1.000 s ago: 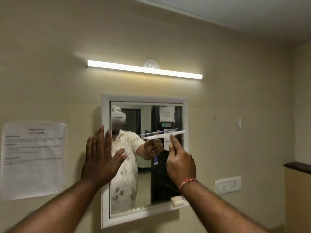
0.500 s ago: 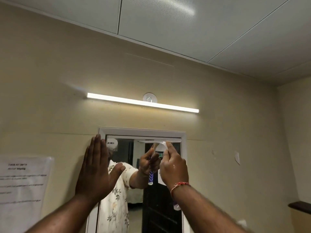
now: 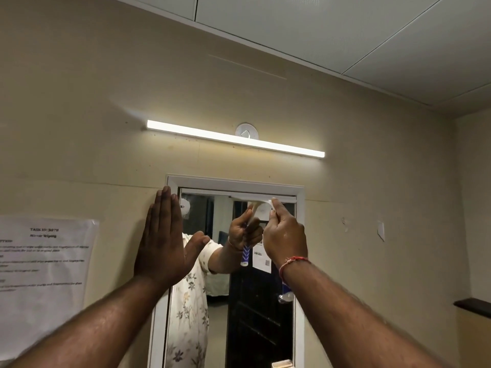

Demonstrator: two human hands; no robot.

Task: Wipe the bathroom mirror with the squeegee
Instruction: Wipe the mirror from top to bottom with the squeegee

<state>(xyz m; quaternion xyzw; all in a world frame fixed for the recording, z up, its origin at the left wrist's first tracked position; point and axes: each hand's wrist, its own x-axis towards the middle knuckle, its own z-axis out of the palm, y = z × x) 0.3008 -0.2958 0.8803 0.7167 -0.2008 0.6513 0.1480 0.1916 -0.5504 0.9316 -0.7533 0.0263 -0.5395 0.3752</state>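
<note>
A white-framed mirror [image 3: 299,261] hangs on the beige wall. My right hand [image 3: 285,235] grips the white squeegee [image 3: 261,201], whose blade lies along the top edge of the glass on the right side. Most of the handle is hidden by my hand; its blue-patterned end shows in the reflection. My left hand [image 3: 163,240] presses flat, fingers straight, against the mirror's upper left frame and the wall beside it. The glass reflects a person in a floral shirt and a dark door.
A lit tube light [image 3: 233,138] runs above the mirror. A printed paper sheet [image 3: 45,272] is taped to the wall on the left. A dark ledge [image 3: 473,306] juts from the right wall. The ceiling panels are close above.
My right hand has lifted the squeegee from mid-mirror to the top edge of the glass. My left hand slid up the left frame. The view tilted upward.
</note>
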